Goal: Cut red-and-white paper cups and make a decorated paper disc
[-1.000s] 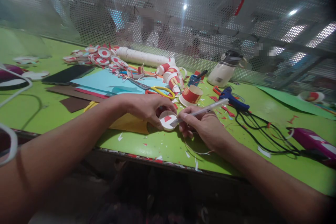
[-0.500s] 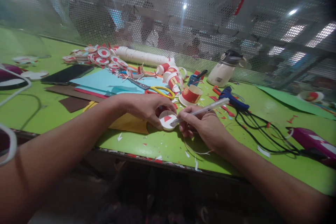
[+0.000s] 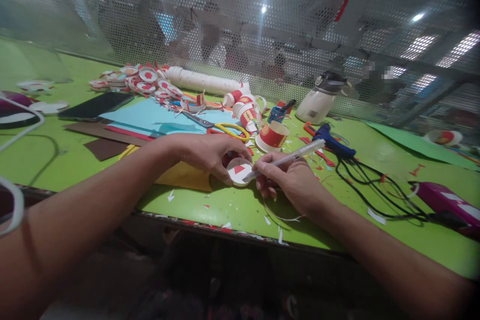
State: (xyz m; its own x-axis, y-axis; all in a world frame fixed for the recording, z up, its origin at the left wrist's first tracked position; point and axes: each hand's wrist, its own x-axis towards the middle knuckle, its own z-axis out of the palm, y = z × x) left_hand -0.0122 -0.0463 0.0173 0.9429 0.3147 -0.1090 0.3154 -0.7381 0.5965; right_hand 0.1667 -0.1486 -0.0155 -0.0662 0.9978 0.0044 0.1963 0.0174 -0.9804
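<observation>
In the head view, a small round white paper cup bottom (image 3: 240, 178) with a red paper piece on its face is gripped at its left rim by my left hand (image 3: 212, 156). My right hand (image 3: 287, 175) pinches a clear-barrelled pen (image 3: 300, 152), its tip touching or just above the white face near the lower right. Just behind the hands stands a cut red-and-white paper cup (image 3: 273, 136). Yellow-handled scissors (image 3: 234, 131) lie beyond my left hand. Yellow paper (image 3: 187, 176) lies under my left forearm and wrist.
Blue paper sheets (image 3: 138, 116), a phone (image 3: 97, 105) and a pile of red-and-white paper discs (image 3: 146, 76) lie at the left. A blue glue gun (image 3: 333, 141) with black cord and a white kettle (image 3: 318, 102) are on the right. Scraps litter the green table (image 3: 232, 210).
The pen's upper end has tilted very slightly. Both hands and the cup bottom otherwise stay in place.
</observation>
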